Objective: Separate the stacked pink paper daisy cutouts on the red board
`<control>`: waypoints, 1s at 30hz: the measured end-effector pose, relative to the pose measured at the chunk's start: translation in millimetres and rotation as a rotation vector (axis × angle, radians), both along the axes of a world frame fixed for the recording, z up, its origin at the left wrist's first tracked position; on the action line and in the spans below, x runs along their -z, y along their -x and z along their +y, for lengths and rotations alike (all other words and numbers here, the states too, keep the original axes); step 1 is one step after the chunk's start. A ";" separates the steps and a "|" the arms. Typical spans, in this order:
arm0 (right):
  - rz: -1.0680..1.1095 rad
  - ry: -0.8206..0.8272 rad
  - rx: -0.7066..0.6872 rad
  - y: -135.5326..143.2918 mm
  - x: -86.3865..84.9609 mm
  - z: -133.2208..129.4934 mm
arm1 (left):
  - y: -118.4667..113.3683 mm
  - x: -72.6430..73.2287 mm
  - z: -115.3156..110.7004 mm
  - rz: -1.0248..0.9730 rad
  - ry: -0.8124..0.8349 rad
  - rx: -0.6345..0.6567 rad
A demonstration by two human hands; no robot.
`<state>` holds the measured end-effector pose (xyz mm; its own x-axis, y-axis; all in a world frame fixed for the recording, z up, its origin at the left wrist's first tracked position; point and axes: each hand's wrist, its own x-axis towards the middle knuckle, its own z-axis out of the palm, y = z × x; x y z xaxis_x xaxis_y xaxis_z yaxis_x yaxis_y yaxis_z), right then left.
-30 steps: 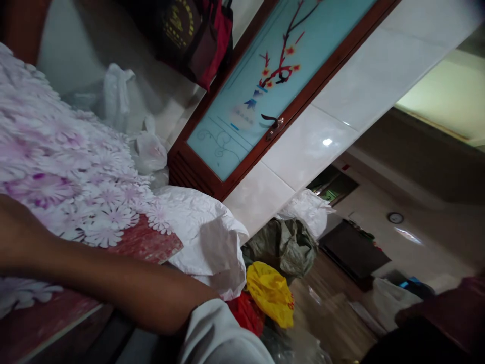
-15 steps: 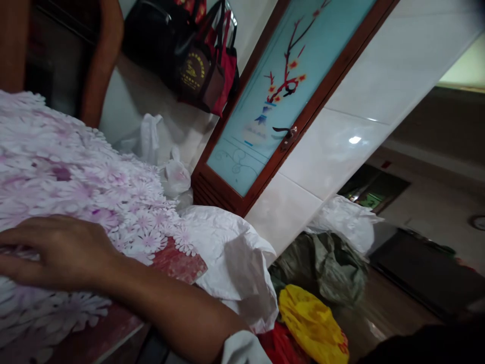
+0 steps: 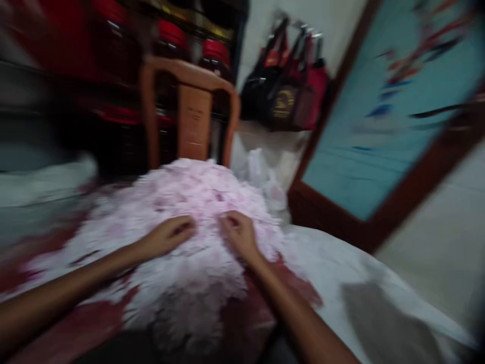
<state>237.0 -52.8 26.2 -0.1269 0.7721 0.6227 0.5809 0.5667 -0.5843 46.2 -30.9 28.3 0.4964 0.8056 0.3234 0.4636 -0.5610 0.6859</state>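
A heap of white flower cut-outs with pink-purple centres (image 3: 204,187) covers much of a dark red tabletop (image 3: 76,328). Over its middle, my left hand (image 3: 166,236) has its fingers curled together, with thumb and fingertips close. Facing it just to the right, my right hand (image 3: 239,233) is also closed, its fingers bent inward among the flowers. A small gap separates the two hands. Motion blur hides what lies between the fingertips of each. Some flowers hang over the near edge of the table, below the hands.
Behind the heap stands a wooden chair (image 3: 195,119), with red-lidded jars (image 3: 215,58) beyond it. Bags (image 3: 284,96) hang on the wall beside a frosted glass door (image 3: 359,146). White plastic bags (image 3: 265,177) sit behind the table, and a large white sheet (image 3: 333,263) lies at the right.
The view has swung left and shows the chair and jars. My left hand has come into view. My right hand, earlier resting on the flowers, is now closed, facing the left.
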 end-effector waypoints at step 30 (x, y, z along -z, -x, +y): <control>0.259 0.040 0.243 -34.3 -3.2 18.2 | -6.8 -41.0 -38.9 0.687 -0.120 0.142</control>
